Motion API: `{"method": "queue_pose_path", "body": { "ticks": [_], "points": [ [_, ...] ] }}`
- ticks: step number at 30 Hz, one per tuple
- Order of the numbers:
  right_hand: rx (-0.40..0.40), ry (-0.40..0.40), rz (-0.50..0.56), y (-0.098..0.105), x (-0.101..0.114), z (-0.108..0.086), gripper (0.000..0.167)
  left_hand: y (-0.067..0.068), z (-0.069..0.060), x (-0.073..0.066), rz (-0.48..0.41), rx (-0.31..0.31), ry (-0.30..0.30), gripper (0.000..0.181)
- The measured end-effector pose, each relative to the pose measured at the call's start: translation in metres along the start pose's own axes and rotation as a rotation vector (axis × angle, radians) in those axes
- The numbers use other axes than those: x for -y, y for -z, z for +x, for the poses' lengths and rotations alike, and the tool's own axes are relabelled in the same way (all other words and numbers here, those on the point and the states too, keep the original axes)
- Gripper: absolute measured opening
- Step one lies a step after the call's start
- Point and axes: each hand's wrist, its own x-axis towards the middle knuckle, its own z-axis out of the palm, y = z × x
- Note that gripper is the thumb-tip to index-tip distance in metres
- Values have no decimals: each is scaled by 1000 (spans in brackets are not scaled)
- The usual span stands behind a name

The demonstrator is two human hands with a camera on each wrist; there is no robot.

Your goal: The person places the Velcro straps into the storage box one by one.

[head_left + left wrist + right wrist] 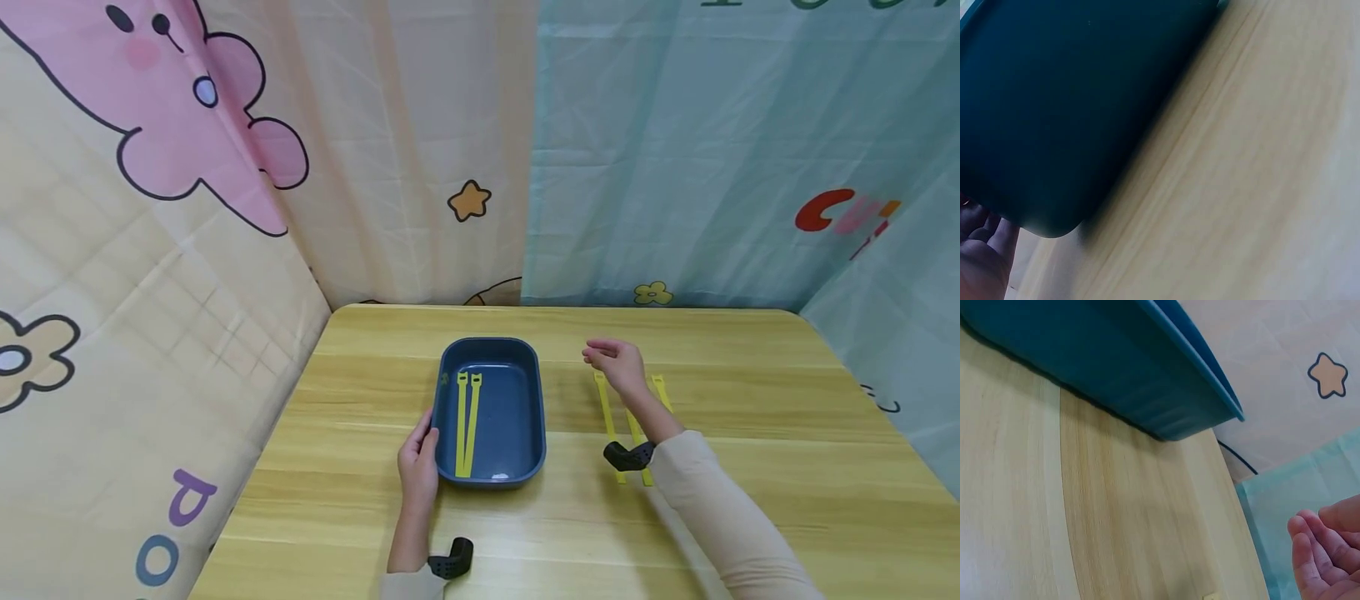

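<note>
My left hand (418,462) holds the left side of a blue tray (528,417), thumb by the rim; in the left wrist view part of this hand (985,256) shows beside the tray's outer wall (1066,112). Two yellow cable straps (461,425) with slotted heads lie lengthwise inside the tray, side by side. To the right of the tray, my right hand (621,367) hovers above more yellow cable straps (604,404) on the table, which the hand and forearm partly cover. In the right wrist view its fingers (1313,550) are loosely bent, with nothing visible between them and the thumb.
All of this is on a light wooden table (345,400). Printed curtains (412,125) hang behind the far edge and along both sides. A black wrist camera (452,559) sits on the left wrist, another black camera (628,456) on the right.
</note>
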Motion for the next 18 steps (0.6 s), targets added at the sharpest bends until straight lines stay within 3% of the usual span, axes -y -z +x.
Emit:
{"method": "queue_pose_path", "body": {
  "ticks": [6, 11, 18],
  "points": [
    [-39, 1, -146, 8, -10, 2, 31, 0, -1, -1, -4, -2, 18, 37],
    [-52, 17, -245, 14, -20, 2, 30, 0, -1, -2, 4, 1, -1, 37],
    [-53, 43, -301, 17, -31, 2, 28, 0, -1, 0, -10, 4, -10, 37]
  ]
}}
